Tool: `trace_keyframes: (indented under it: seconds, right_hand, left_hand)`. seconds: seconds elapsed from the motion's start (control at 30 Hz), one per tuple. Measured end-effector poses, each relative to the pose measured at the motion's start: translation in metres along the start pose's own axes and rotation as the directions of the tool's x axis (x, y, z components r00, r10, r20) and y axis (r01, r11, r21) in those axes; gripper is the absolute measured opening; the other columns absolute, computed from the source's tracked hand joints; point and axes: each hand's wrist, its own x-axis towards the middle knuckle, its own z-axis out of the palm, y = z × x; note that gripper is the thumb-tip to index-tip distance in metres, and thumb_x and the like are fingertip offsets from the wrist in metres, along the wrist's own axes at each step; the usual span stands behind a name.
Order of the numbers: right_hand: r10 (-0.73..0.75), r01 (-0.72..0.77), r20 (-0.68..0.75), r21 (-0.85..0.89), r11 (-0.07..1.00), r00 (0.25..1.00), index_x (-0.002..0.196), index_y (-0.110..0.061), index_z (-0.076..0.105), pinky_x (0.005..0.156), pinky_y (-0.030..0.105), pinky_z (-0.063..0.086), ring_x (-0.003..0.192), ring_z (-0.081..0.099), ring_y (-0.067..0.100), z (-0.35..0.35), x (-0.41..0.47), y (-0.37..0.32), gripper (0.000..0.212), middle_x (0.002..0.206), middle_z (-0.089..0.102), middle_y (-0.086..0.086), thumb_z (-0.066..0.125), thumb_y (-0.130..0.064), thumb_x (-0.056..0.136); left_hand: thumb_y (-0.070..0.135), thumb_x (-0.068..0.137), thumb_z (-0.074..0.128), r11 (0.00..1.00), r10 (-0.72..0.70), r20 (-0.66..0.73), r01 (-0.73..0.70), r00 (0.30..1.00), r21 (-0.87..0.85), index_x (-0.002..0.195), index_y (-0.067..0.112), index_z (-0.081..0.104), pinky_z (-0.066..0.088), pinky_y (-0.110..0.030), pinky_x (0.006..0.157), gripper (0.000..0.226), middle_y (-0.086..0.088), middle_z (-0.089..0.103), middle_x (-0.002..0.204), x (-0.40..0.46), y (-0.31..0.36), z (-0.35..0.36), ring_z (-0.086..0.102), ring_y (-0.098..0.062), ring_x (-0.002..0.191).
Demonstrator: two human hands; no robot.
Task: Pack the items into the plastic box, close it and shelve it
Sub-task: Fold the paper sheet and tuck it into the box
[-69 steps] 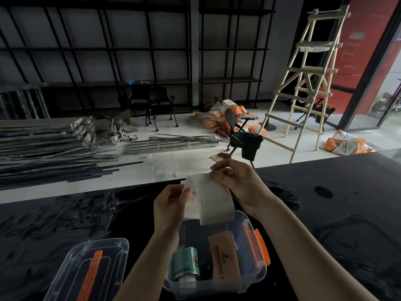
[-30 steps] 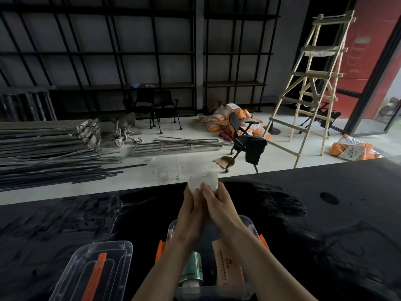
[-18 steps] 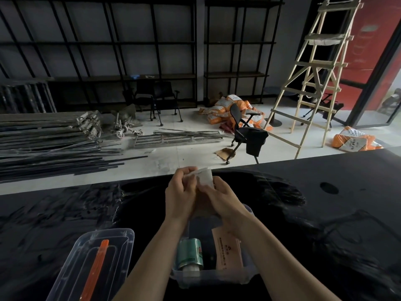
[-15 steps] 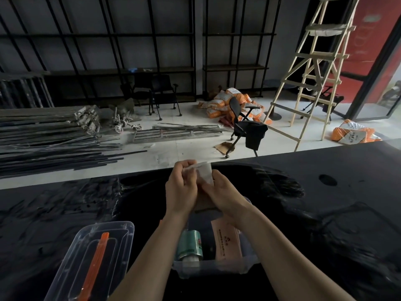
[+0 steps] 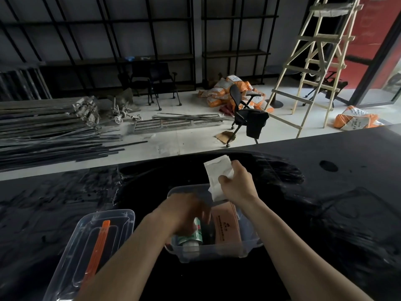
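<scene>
Plastic box [image 5: 213, 249] sits open on the dark tabletop [image 5: 325, 213]; the right hand [image 5: 237, 185] pinches a folded white tissue [image 5: 218, 177] above it while the blurred left hand [image 5: 184, 211], grip unclear, reaches inside, seemingly making room.

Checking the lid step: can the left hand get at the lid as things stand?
Probably yes. The left hand is down in the plastic box, apparently empty, and the lid lies uncovered just to its left.

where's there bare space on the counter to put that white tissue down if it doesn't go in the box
Bare dark counter lies right of the plastic box, and more beyond its far rim. Left, the lid fills the near side. The box is crowded: left hand over the green can, beside the tan packet. Right hand holds the folded tissue.
</scene>
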Motion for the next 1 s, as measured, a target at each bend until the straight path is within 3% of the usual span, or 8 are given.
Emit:
trace_keyframes:
  seconds: [0.1,0.23,0.37,0.53,0.7,0.8,0.9,1.0]
  right_hand:
    - [-0.005,0.005,0.007,-0.037,0.999,1.0,0.1,-0.017,0.046,0.045,0.025,0.037,0.07,0.054,0.011,0.002,-0.002,0.0,0.016,0.098,0.059,0.005,0.059,-0.015,0.091]
    - [-0.006,0.008,0.022,-0.06,0.998,1.0,0.098,-0.017,0.046,0.049,0.026,0.04,0.076,0.058,0.021,0.002,-0.003,-0.001,0.015,0.103,0.063,0.009,0.059,-0.015,0.09]
    - [-0.004,0.005,0.026,-0.057,0.998,1.0,0.095,-0.017,0.048,0.054,0.029,0.044,0.076,0.059,0.02,0.001,-0.005,0.0,0.013,0.1,0.063,0.007,0.059,-0.015,0.089]
    - [0.012,-0.01,0.045,-0.042,0.999,0.999,0.103,-0.016,0.05,0.054,0.028,0.046,0.083,0.063,0.025,-0.001,-0.007,0.0,0.015,0.106,0.065,0.009,0.058,-0.015,0.09]
    - [0.002,-0.001,0.048,-0.033,0.999,0.999,0.1,-0.019,0.05,0.051,0.026,0.046,0.082,0.063,0.022,-0.001,-0.01,0.001,0.014,0.107,0.065,0.008,0.059,-0.013,0.091]
    - [0.001,0.001,0.044,-0.045,0.999,0.999,0.097,-0.02,0.049,0.048,0.023,0.041,0.073,0.06,0.015,-0.002,-0.009,0.002,0.014,0.101,0.064,0.006,0.059,-0.013,0.091]
    - [-0.002,0.004,0.048,-0.044,0.999,0.999,0.096,-0.02,0.049,0.049,0.024,0.042,0.072,0.06,0.016,-0.002,-0.01,0.002,0.013,0.099,0.064,0.006,0.059,-0.013,0.091]
    - [-0.01,0.012,0.038,-0.055,0.998,0.999,0.094,-0.019,0.048,0.054,0.029,0.048,0.071,0.061,0.017,-0.001,-0.01,0.001,0.013,0.093,0.064,0.003,0.059,-0.013,0.091]
  left_hand:
    - [0.014,0.085,0.071,0.996,0.019,0.258,-0.042,0.966,0.081,0.116,0.037,0.07,0.051,-0.036,0.097,0.039,0.013,0.062,0.132,0.01,0.014,-0.002,0.06,-0.016,0.119]
    - [0.001,0.088,0.066,0.978,0.109,0.452,-0.178,0.885,0.112,0.129,0.025,0.068,0.046,-0.026,0.089,0.047,0.004,0.057,0.142,0.024,0.022,-0.009,0.057,-0.02,0.124]
    - [-0.003,0.093,0.062,0.952,0.135,0.584,-0.269,0.8,0.149,0.138,0.007,0.06,0.041,-0.032,0.104,0.046,-0.01,0.053,0.148,0.03,0.028,-0.001,0.05,-0.028,0.135]
    - [0.01,0.099,0.057,0.896,0.085,0.61,-0.329,0.788,0.299,0.148,0.017,0.048,0.038,-0.035,0.096,0.051,-0.005,0.043,0.154,0.03,0.031,0.007,0.043,-0.028,0.137]
    - [0.029,0.101,0.052,0.838,0.145,0.465,-0.358,0.874,0.411,0.14,0.017,0.054,0.041,-0.036,0.094,0.041,-0.006,0.057,0.135,0.026,0.027,0.016,0.052,-0.026,0.119]
    - [0.033,0.098,0.057,0.792,0.126,0.423,-0.347,0.897,0.502,0.138,0.019,0.055,0.043,-0.043,0.101,0.042,-0.007,0.059,0.138,0.024,0.02,0.005,0.051,-0.03,0.128]
    - [0.035,0.095,0.061,0.859,0.129,0.395,-0.302,0.91,0.414,0.137,0.021,0.053,0.05,-0.046,0.099,0.045,-0.008,0.061,0.134,0.018,0.012,-0.007,0.06,-0.031,0.12]
    - [0.036,0.092,0.06,0.899,0.151,0.281,-0.25,0.948,0.359,0.14,0.037,0.041,0.053,-0.045,0.092,0.051,-0.003,0.059,0.128,0.008,0.001,-0.011,0.062,-0.029,0.113]
